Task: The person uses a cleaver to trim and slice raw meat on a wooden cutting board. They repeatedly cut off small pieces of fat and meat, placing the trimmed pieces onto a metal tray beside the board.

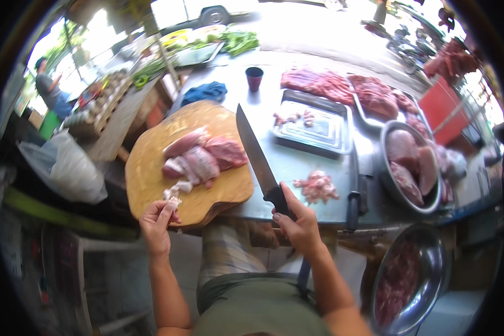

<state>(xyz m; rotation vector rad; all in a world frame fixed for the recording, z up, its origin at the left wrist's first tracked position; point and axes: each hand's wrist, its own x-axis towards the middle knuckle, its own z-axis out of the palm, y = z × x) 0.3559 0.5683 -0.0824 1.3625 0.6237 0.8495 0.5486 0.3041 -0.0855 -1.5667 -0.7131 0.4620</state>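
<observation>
My left hand (158, 224) pinches a small scrap of pale fatty meat (172, 200) at the front edge of a yellow wooden cutting board (145, 162). On the board lie pieces of raw pink and red meat (190, 165). My right hand (294, 221) grips a large knife (255, 151) by its black handle, blade pointing up and away, just right of the board. Beside it on the metal table (246, 201) sits a small heap of meat trimmings (316, 185), with another black-handled knife (354, 201) lying to the right.
A tray with scraps (311, 140), meat slabs (313, 83), a steel bowl of meat (409, 165), a blue cloth (201, 94) and a cup (254, 78) surround the board. A lower bowl (403, 280) holds meat. Left are eggs (101, 101), a white bag (67, 168) and another person (53, 89).
</observation>
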